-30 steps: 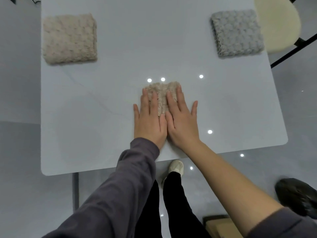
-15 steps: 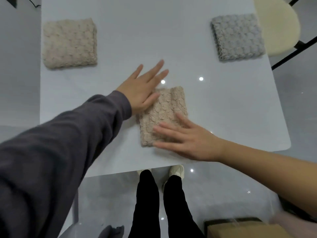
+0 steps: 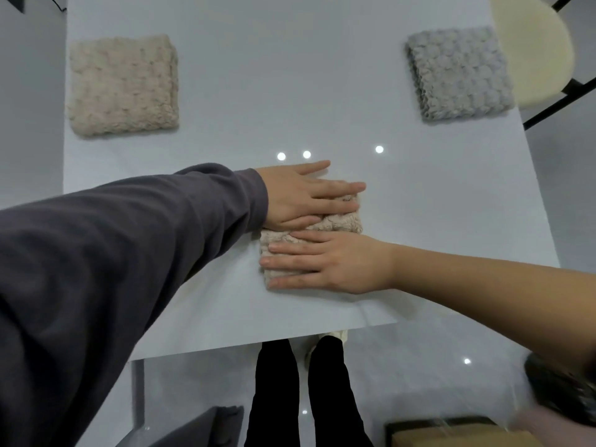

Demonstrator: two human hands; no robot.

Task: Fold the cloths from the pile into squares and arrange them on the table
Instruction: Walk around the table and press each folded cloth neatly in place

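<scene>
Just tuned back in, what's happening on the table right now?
A person's left hand and right hand press flat on a folded beige cloth near the front edge of the table. Two finished squares lie at the far corners: a beige square on the left, a grey square on the right.

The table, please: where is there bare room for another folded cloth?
Bare: between the fluffy beige folded cloth and the fluffy grey folded cloth, and the white table's right side below the grey one. Crowded: near centre, left hand and right hand pressing a third beige cloth.
</scene>
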